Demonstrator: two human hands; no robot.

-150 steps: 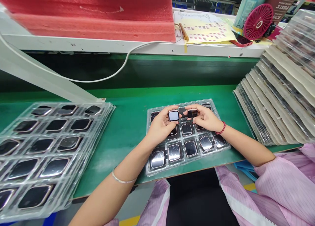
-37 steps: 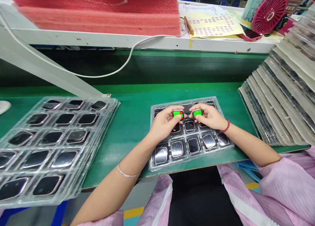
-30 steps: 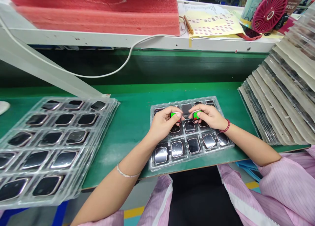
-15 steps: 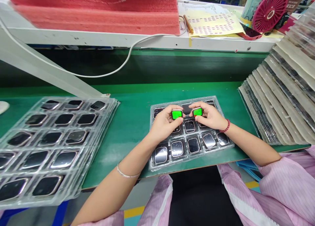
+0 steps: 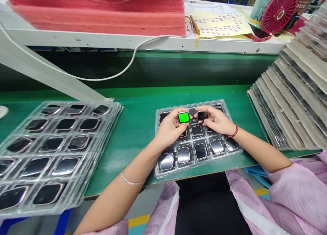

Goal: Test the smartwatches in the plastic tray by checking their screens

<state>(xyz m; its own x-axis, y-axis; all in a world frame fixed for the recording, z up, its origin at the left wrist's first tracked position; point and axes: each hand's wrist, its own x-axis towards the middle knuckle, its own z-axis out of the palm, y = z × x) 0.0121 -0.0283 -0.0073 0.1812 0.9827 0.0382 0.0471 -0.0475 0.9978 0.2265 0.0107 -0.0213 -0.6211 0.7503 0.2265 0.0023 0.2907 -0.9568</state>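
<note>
Green-lit watch [image 5: 183, 117] faces up | left hand [image 5: 169, 129] | long axis probably sideways

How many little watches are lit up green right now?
1. The green-lit watch is in the left hand, above the tray. The watch in the right hand is dark, like the tray's.

No legible text anywhere, yellow sheet's [image 5: 219, 23] print too small.

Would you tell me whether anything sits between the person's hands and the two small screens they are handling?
Nothing visible does: the left hand already grips the green-lit screen and the right hand grips the dark screen, both held just above the clear tray.
</note>
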